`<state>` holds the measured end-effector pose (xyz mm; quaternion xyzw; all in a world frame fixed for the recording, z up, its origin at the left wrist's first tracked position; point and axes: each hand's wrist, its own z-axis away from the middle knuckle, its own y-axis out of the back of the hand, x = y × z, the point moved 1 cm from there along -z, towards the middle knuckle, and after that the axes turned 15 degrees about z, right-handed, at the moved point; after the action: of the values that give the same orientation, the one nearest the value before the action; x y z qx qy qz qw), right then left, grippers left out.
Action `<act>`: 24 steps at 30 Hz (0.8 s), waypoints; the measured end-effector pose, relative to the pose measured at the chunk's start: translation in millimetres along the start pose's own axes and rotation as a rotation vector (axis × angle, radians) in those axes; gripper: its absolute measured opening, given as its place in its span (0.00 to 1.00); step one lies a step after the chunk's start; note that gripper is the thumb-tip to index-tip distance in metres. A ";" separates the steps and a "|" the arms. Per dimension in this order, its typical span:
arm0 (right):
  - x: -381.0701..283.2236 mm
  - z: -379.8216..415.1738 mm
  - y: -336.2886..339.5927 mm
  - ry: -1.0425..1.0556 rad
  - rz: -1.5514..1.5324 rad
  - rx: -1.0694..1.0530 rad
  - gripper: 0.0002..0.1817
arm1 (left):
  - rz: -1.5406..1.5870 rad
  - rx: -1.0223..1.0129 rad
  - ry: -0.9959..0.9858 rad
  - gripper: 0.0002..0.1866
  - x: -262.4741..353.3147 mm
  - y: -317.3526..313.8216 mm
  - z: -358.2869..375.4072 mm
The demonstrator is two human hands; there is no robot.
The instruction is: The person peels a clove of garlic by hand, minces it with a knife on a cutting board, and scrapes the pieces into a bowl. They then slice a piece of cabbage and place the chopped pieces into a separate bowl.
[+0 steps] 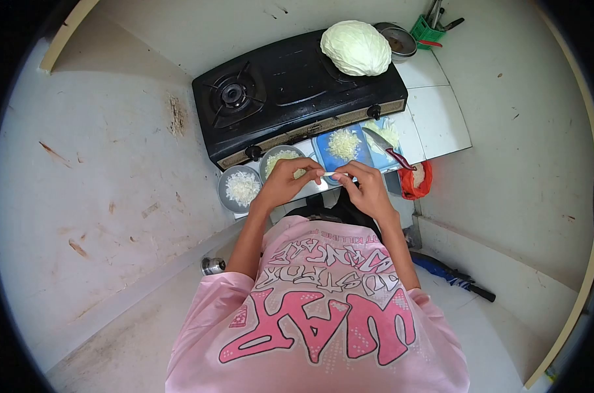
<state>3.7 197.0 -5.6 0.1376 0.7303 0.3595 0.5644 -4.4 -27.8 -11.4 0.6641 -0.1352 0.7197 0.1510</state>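
Close in front of my body, my left hand (289, 180) and my right hand (367, 188) pinch a thin white strip (333, 174) between their fingertips, one at each end. It looks like a piece of cabbage, but it is too small to be sure. Just beyond them lies a blue cutting board (323, 149) with a pile of shredded cabbage (344, 145). A knife (390, 150) with a dark red handle rests at the right, beside more pale shreds (383, 133). Left of the board, a grey bowl (264, 162) of shreds is partly hidden by my left hand.
Another grey bowl (223, 202) holds white chopped pieces. Behind the counter stands a black two-burner stove (290, 78) with a whole cabbage (356, 48) on it. A red bag (414, 187) hangs at the counter's right end. A green basket (428, 31) holds utensils.
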 end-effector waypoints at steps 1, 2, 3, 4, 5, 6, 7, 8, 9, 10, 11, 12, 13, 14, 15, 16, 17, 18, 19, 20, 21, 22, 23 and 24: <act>1.6 1.1 0.6 -0.012 0.001 -0.005 0.08 | 0.011 -0.007 -0.023 0.08 -1.0 1.6 -0.9; 3.4 2.4 1.2 -0.023 0.002 -0.010 0.09 | 0.022 -0.014 -0.045 0.08 -1.8 3.0 -1.4; 6.2 3.5 1.6 -0.018 -0.002 -0.011 0.09 | 0.007 -0.010 -0.046 0.08 -1.9 4.8 -1.4; 9.7 4.6 1.8 -0.013 -0.007 -0.012 0.09 | -0.008 -0.006 -0.046 0.08 -1.6 6.6 -1.0; 11.7 6.1 1.8 -0.009 -0.012 -0.014 0.10 | -0.023 -0.002 -0.045 0.08 -1.6 7.5 -0.4; 11.6 7.0 3.0 -0.031 -0.020 -0.037 0.10 | -0.036 -0.002 -0.037 0.08 -1.7 7.5 -0.2; 10.5 7.1 5.1 -0.051 -0.028 -0.059 0.10 | -0.050 -0.001 -0.029 0.08 -1.7 7.6 -0.1; 10.3 7.4 5.8 -0.071 -0.037 -0.083 0.11 | -0.065 0.002 -0.020 0.08 -2.0 7.5 0.2; 10.7 7.8 5.1 -0.085 -0.052 -0.088 0.12 | -0.046 0.016 -0.015 0.09 -4.3 7.0 0.3; 10.8 7.8 4.3 -0.098 -0.067 -0.096 0.13 | -0.026 0.031 -0.010 0.10 -9.0 5.9 0.4; 11.2 7.0 4.1 -0.108 -0.082 -0.103 0.13 | -0.008 0.049 -0.007 0.10 -14.3 4.5 0.4; 13.5 6.3 3.2 -0.135 -0.098 -0.106 0.15 | 0.106 0.144 -0.024 0.11 -22.5 2.8 0.5; 17.4 5.7 1.1 -0.160 -0.114 -0.111 0.16 | 0.219 0.241 -0.042 0.12 -30.7 -0.4 0.0; 21.2 4.7 -0.9 -0.185 -0.129 -0.117 0.18 | 0.332 0.340 -0.063 0.13 -37.9 -2.7 -0.2; 24.0 3.0 -2.1 -0.214 -0.153 -0.134 0.19 | 0.459 0.378 -0.046 0.14 -38.0 -6.4 -0.1; 26.6 1.3 -3.1 -0.244 -0.175 -0.151 0.20 | 0.587 0.414 -0.032 0.15 -37.8 -11.7 0.9; 29.6 0.0 -3.6 -0.275 -0.196 -0.167 0.21 | 0.717 0.448 -0.017 0.15 -37.4 -18.5 1.4; 33.1 0.6 -5.7 -0.284 -0.271 -0.170 0.22 | 0.724 0.414 0.021 0.15 -37.8 -27.5 2.5; 36.2 0.7 -8.3 -0.291 -0.346 -0.171 0.22 | 0.728 0.377 0.057 0.15 -39.3 -36.3 2.2; 40.2 -1.5 -8.8 -0.297 -0.422 -0.170 0.23 | 0.731 0.339 0.092 0.15 -41.8 -43.3 -2.4; 42.4 -4.8 -6.9 -0.293 -0.483 -0.185 0.23 | 0.716 0.318 0.045 0.16 -45.3 -49.8 -9.5; 44.3 -5.8 -5.4 -0.296 -0.549 -0.203 0.23 | 0.701 0.297 0.005 0.16 -49.1 -57.7 -15.0; 46.1 -4.4 -3.8 -0.304 -0.616 -0.222 0.23 | 0.687 0.277 -0.028 0.16 -52.8 -65.6 -17.8; 49.5 -4.4 0.0 -0.297 -0.642 -0.249 0.24 | 0.694 0.282 -0.042 0.15 -51.9 -71.2 -22.6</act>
<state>-16.4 225.3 -41.0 -0.1175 0.5972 0.2263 0.7605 6.9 44.5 -65.4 0.6076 -0.2546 0.7259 -0.1977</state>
